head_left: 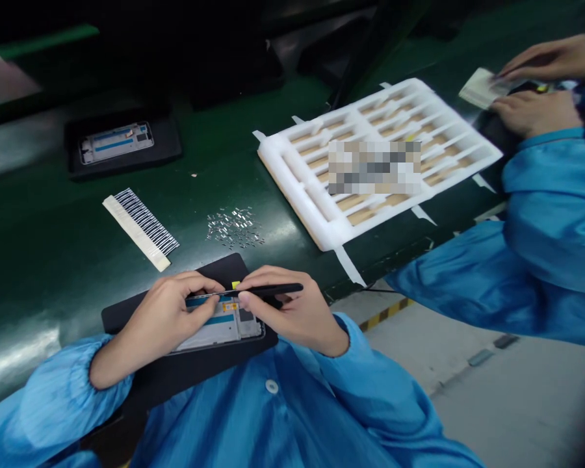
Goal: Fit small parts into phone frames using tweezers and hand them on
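Black tweezers point(273, 290) lie between the thumb and fingers of my right hand point(292, 312), their points directed left. My left hand point(168, 315) is closed in a pinch at the tweezer tips; whatever sits between its fingertips is too small to make out. Beneath both hands is a silver phone frame point(205, 337) with blue strips and a small orange flex piece point(231, 307). It rests on a black tray point(229, 265) near my body. A yellow tab point(236, 285) shows by the right fingertips. My hands cover part of the frame.
A pale strip with dark pins point(139, 234) and scattered small metal pieces point(234, 227) lie on the green table point(199, 188). Another phone frame point(119, 142) sits in a black tray at the back left. Right of centre is a white foam tray point(297, 185); beyond it, a co-worker's hands point(541, 110) hold a pale card.
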A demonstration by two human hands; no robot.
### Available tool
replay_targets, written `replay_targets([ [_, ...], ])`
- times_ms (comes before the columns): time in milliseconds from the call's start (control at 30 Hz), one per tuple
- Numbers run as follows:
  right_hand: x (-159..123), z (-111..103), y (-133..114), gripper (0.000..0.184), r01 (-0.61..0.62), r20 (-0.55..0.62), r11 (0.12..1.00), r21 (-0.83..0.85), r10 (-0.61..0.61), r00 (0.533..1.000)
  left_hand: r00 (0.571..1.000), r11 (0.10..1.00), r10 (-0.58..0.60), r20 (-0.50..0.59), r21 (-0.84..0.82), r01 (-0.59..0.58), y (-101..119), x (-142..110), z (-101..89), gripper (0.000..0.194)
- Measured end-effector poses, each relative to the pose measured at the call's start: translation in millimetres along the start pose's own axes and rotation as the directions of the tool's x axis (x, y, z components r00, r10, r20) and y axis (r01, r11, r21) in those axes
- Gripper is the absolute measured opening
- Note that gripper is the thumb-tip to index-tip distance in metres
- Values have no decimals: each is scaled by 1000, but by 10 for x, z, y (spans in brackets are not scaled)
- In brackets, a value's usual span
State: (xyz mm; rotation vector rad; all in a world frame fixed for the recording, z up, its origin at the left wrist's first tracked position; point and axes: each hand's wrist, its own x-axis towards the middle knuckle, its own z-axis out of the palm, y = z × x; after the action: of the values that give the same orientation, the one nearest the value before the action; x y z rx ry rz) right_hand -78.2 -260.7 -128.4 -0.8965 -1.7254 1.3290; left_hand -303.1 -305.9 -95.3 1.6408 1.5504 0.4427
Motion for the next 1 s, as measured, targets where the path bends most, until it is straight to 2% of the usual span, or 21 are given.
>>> replay_targets([
  [133,-4,5,-5,10,-10,-12,1000,-7,10,1000,998,1000,-18,-54,12,18,10,1,40,21],
  [400,-13,13,-9,12,0,-33,1000,-14,-1,999,994,998,-54,-97,25,57,6,14,90,17],
  [600,-50,39,18,12,122,-73,991,-45,-125,989,991,998,-48,-128,44,54,9,19,122,17],
  [867,-104,58,68,18,257,-12,960,-112,-260,965,992,991,63,-111,124,-49,-37,3,102,18],
  [933,-127,58,84,19,283,8,949,-139,-285,959,986,972,153,-68,191,-137,-51,-24,74,22],
  [1000,-150,62,100,19,294,7,944,-152,-296,955,959,924,279,-46,286,-255,-70,-68,63,26],
])
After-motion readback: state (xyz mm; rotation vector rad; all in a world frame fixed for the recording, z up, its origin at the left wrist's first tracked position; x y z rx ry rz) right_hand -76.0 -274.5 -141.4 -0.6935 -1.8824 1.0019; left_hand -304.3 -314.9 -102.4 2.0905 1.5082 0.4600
